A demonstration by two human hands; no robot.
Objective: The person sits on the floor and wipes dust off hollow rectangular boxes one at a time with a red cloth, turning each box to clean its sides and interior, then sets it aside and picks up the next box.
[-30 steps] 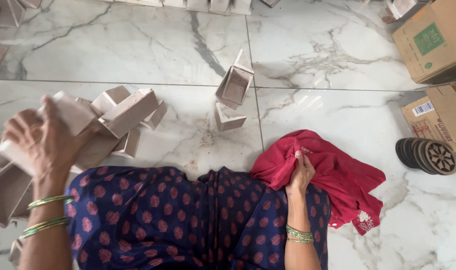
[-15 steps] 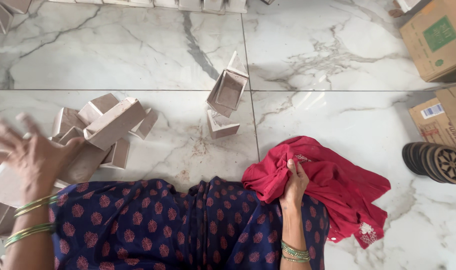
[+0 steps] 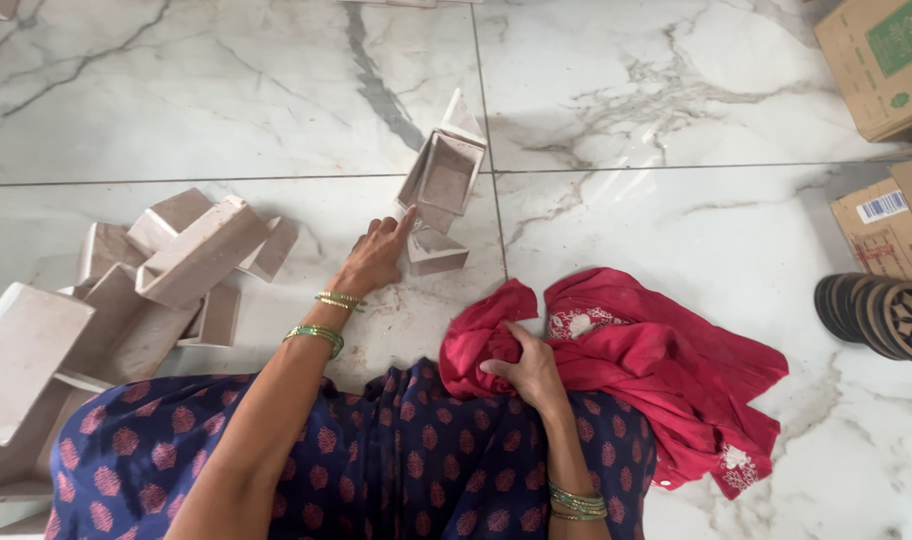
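My left hand [image 3: 377, 256] reaches forward over the marble floor, fingers apart, its fingertips touching a small open pale-pink box [image 3: 446, 172] that leans on another small box [image 3: 437, 252]. The hand holds nothing. My right hand [image 3: 525, 369] rests on my lap and grips a bunched red cloth [image 3: 644, 362] that spreads to the right onto the floor. I sit on the floor in a dark blue garment with red dots [image 3: 396, 470].
A heap of pale-pink boxes [image 3: 166, 270] lies at the left. Brown cardboard cartons [image 3: 881, 60] stand at the right edge, with a stack of dark round discs [image 3: 881, 315] below them. White marble floor tiles [image 3: 226, 90] fill the far side.
My left hand has left the box heap at the left and swung right and forward to the small open box. The right hand stays on the red cloth.
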